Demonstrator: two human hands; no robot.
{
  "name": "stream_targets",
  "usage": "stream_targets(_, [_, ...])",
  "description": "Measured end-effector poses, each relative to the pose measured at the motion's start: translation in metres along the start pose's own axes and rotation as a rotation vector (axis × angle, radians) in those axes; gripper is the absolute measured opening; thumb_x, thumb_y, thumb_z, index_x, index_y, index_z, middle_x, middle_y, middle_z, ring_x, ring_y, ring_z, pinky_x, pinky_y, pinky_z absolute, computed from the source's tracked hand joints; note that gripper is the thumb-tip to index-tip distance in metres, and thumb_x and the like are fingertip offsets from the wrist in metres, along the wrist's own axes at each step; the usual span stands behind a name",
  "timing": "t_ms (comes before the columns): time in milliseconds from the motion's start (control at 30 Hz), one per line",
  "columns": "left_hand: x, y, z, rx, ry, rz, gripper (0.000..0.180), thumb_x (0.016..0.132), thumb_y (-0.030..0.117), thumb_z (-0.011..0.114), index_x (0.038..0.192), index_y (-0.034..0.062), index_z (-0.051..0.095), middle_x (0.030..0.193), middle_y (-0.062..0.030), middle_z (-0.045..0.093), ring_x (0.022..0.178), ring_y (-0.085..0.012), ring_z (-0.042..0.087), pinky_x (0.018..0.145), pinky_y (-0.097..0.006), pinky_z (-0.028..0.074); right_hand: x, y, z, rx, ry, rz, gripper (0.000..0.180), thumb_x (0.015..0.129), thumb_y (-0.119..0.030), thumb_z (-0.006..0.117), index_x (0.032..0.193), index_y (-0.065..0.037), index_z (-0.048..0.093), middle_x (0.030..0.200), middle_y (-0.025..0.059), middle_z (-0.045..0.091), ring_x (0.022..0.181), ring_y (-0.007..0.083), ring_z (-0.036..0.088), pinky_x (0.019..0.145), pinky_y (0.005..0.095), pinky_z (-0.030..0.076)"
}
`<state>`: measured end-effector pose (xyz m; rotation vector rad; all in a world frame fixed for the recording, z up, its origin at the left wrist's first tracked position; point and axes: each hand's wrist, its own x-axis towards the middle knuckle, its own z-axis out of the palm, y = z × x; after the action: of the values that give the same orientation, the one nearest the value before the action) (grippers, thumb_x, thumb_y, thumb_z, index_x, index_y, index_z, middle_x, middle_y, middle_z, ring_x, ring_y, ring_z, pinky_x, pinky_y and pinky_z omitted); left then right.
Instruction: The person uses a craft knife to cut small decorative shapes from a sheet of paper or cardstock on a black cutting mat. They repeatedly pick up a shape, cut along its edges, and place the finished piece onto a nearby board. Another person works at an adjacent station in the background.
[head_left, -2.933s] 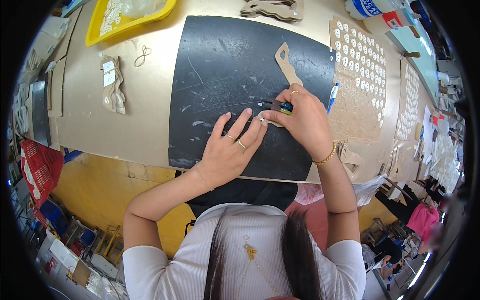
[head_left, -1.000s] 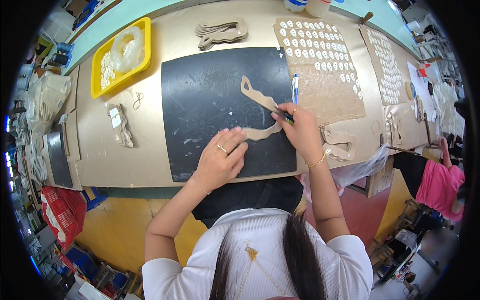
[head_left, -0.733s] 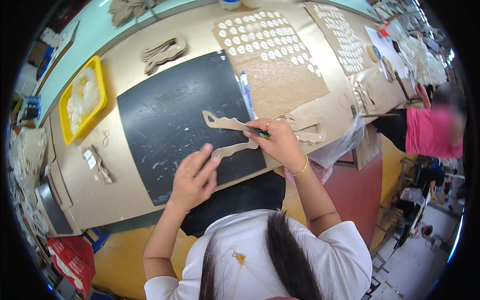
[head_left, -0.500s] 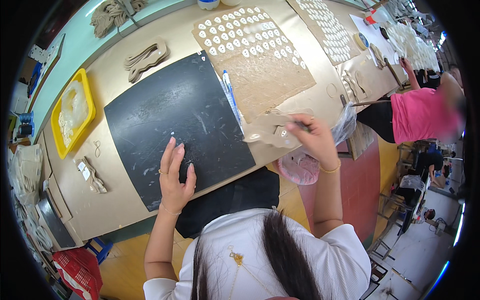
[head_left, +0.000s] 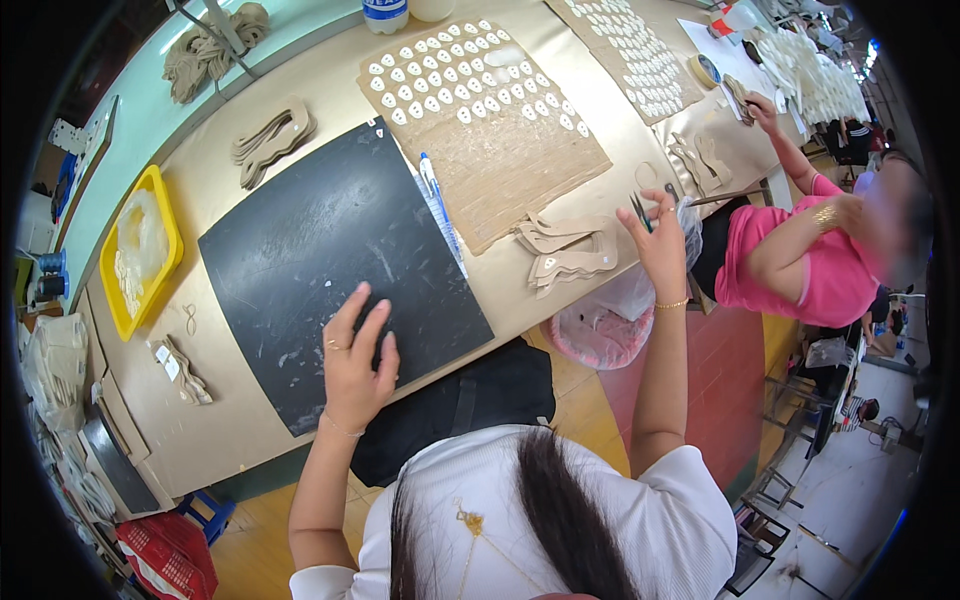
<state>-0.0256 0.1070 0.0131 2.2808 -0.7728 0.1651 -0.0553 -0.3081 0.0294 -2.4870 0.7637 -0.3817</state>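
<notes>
My left hand point(head_left: 358, 368) hovers over or rests on the near part of the black mat point(head_left: 320, 230), with fingers apart and nothing in it. In my right hand point(head_left: 662, 250), at the table's right front edge, is a small pair of thread snips point(head_left: 642, 213), its pointed blades showing past the fingers. Just left of that hand lies a loose pile of beige shaped cut pieces point(head_left: 572, 262), apart from the fingers. A small white speck point(head_left: 327, 283) shows on the mat near my left fingertips.
A brown sheet point(head_left: 530, 170) bears rows of small white pieces. A blue-and-white pen point(head_left: 430, 175) lies beside the mat. At left stands a yellow tray point(head_left: 174, 235); more beige pieces point(head_left: 275, 140) lie behind the mat. A pink bin point(head_left: 600, 335) hangs below the edge. A co-worker in pink point(head_left: 790, 250) is at right.
My right hand has let go of the beige pieces, which now lie on the table, and has moved up and right with the snips. My left hand has barely moved.
</notes>
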Motion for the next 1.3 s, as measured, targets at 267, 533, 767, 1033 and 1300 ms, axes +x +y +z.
stream_targets(267, [0.063,0.044,0.049,0.063,-0.206,0.248,0.038,0.086,0.012,0.071,0.123,0.0066,0.066,0.139,-0.0161,0.056,0.134,-0.0359,0.049,0.112,-0.05,0.038,0.078,-0.037,0.02,-0.504,0.039,-0.433,0.016,0.083,-0.016,0.075,0.099,-0.013,0.074,0.091,0.0017,0.068,0.086,0.0228,0.069,0.08,0.0419,0.048])
stream_targets(533, [0.066,0.039,0.079,0.127,-0.249,0.244,0.032,0.089,0.022,0.068,0.118,0.0073,0.067,0.135,-0.0149,0.059,0.136,-0.0305,0.048,0.117,-0.049,0.032,0.131,-0.049,0.025,-0.875,-0.077,-0.741,0.013,0.085,-0.01,0.062,0.08,-0.017,0.072,0.085,0.0022,0.068,0.08,0.0208,0.071,0.089,0.0471,0.047])
stream_targets(767, [0.066,0.041,0.078,0.124,-0.244,0.231,0.03,0.089,0.022,0.068,0.116,0.0077,0.068,0.134,-0.0148,0.06,0.135,-0.0296,0.049,0.117,-0.048,0.031,0.144,-0.05,0.031,-0.899,-0.128,-0.85,0.011,0.082,-0.01,0.065,0.075,-0.016,0.071,0.082,0.0022,0.068,0.08,0.0208,0.071,0.08,0.0431,0.051])
stream_targets(1033, [0.067,0.041,0.078,0.117,-0.224,0.254,0.029,0.089,0.022,0.068,0.113,0.0059,0.069,0.131,-0.018,0.062,0.132,-0.0307,0.052,0.115,-0.048,0.034,0.154,-0.05,0.034,-0.912,-0.16,-0.918,0.01,0.079,-0.009,0.067,0.071,-0.015,0.07,0.081,0.0029,0.068,0.077,0.0219,0.071,0.062,0.0365,0.055])
stream_targets(1300, [0.066,0.041,0.077,0.102,-0.23,0.247,0.028,0.089,0.021,0.068,0.113,0.0072,0.068,0.132,-0.0167,0.061,0.132,-0.0299,0.051,0.116,-0.048,0.033,0.148,-0.059,0.034,-0.913,-0.184,-0.939,0.009,0.078,-0.009,0.067,0.072,-0.014,0.072,0.081,0.0041,0.069,0.078,0.0236,0.073,0.065,0.0378,0.056])
